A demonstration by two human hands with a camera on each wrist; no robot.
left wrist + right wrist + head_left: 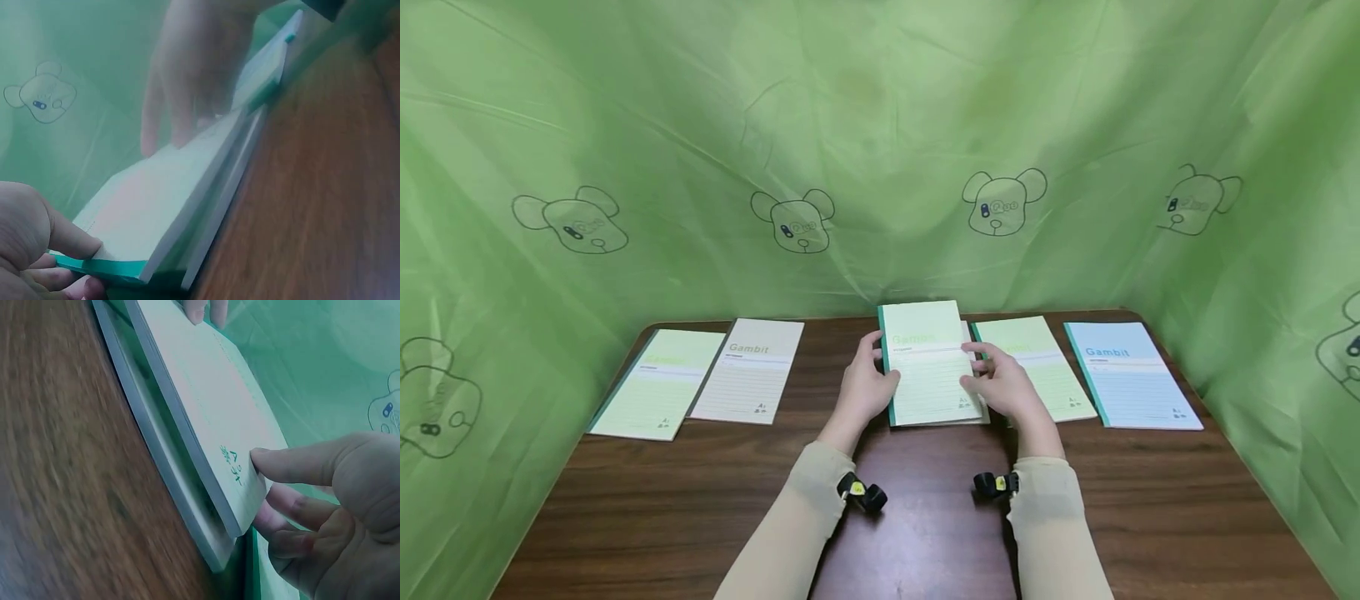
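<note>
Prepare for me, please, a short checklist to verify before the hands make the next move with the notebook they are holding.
1. Left hand grips the upper notebook at its teal spine side: ok.
2. Right hand pinches the opposite side: ok.
3. Upper notebook separated from the lower notebook: ok, a gap shows between them in both wrist views.
4. Edges of these two notebooks lined up: not ok, the lower one sticks out on the right.
5. Lower notebook apart from the green notebook on the right: cannot tell, the right hand hides part of that place.
</note>
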